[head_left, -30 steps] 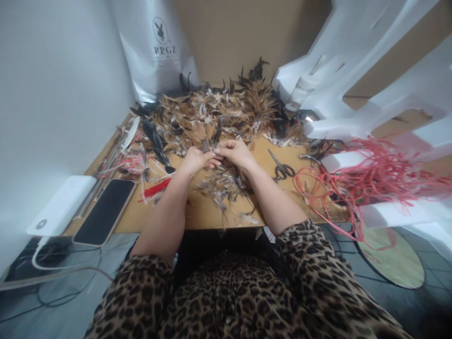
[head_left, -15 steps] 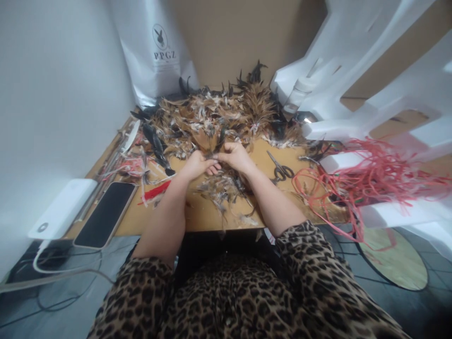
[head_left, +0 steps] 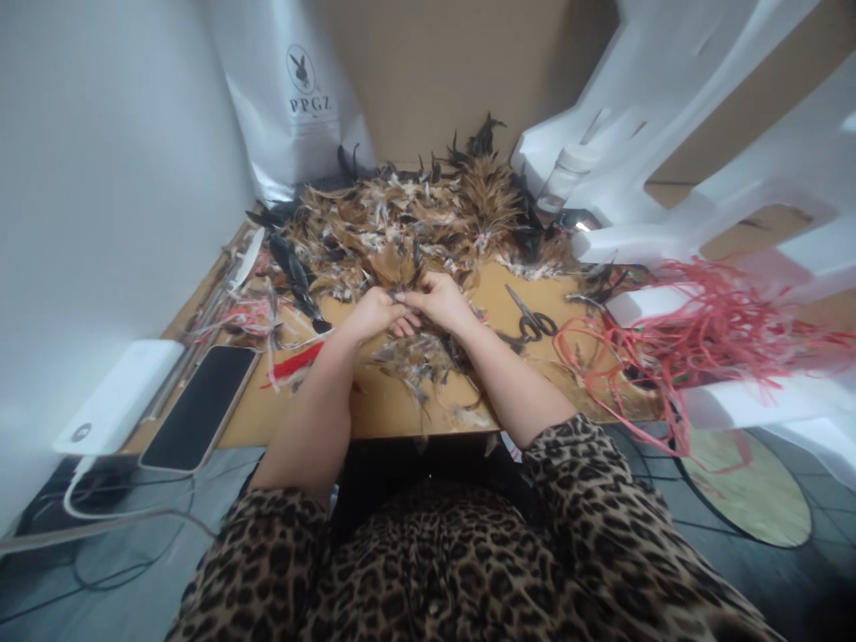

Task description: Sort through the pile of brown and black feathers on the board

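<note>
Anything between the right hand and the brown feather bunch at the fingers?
Nothing visible. The right hand meets the left hand at the base of the brown feather bunch. The scissors lie off to the right.

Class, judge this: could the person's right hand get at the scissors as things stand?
Probably yes. The scissors lie uncovered on the tabletop, to the right of the right hand, with nothing standing between. That hand is pinching feathers, though, so it would likely free itself first.
</note>
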`<state>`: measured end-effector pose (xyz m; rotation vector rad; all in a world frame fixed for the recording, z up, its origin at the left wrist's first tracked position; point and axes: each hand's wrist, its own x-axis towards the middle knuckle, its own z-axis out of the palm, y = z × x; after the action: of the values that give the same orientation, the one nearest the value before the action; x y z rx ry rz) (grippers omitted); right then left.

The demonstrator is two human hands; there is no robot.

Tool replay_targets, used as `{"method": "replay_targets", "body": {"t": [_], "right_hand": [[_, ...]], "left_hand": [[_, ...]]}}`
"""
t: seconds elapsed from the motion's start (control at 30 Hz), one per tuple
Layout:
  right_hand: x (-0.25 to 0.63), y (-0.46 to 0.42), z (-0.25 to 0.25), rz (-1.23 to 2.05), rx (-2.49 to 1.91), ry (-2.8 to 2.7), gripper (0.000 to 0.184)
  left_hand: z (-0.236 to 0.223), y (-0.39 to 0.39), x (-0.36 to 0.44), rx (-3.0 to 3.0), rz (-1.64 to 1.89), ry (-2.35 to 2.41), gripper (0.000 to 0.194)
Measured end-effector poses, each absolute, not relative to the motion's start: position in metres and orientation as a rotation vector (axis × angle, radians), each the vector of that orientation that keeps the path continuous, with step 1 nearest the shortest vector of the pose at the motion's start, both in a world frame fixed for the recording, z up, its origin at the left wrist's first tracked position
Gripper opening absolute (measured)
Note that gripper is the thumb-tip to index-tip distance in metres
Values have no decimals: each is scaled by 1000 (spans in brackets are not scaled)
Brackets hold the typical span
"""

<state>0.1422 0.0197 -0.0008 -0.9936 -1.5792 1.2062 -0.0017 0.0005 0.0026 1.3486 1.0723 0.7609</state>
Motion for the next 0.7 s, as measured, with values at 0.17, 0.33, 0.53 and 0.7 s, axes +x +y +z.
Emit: {"method": "replay_targets", "body": {"t": [0.17,0.33,0.53,0.7], "right_hand": [[142,18,1,1178,-1037,-1642,31],[143,18,0,983,-1135,-1722,25],[148,24,1,1177,-1122,-1568,25],[151,27,-1,1278,-1051,-1474,26]], "left_hand": [[3,-1,-1,1330,743,1072,13],[4,-1,1,1325,728,1125,8],[2,1,5,1274,775,1065,16],[5,-1,4,1255,877,1026,20]]}}
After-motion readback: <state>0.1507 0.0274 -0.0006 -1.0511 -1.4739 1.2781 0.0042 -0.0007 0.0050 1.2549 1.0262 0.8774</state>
